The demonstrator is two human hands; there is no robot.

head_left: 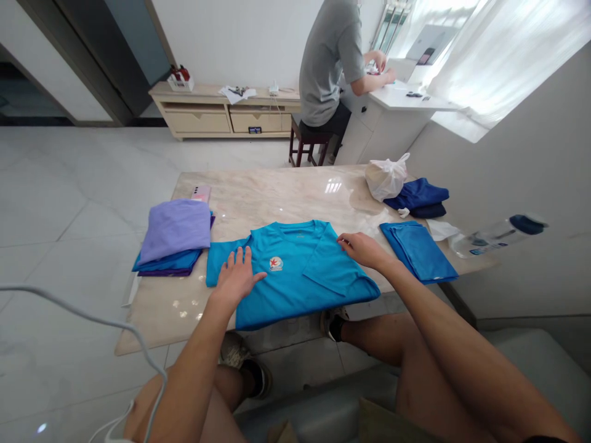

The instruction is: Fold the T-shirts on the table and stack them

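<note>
A turquoise T-shirt (289,280) with a small round chest print lies front up on the table, its lower part hanging past the near edge. One sleeve reaches out at the left; the right sleeve is folded inward across the body. My left hand (237,277) rests flat with fingers spread on the shirt's left side, beside the print. At the right shoulder, my right hand (362,248) has its thumb and fingers pinched together on the shirt's edge.
The marble-patterned table (277,191) bears a pile of folded clothes (178,231), a phone (201,194), a folded blue garment (420,249), a white plastic bag (386,178), dark blue cloth (420,195) and a water bottle (501,237). A seated person (325,67) works behind. A cable (92,315) crosses lower left.
</note>
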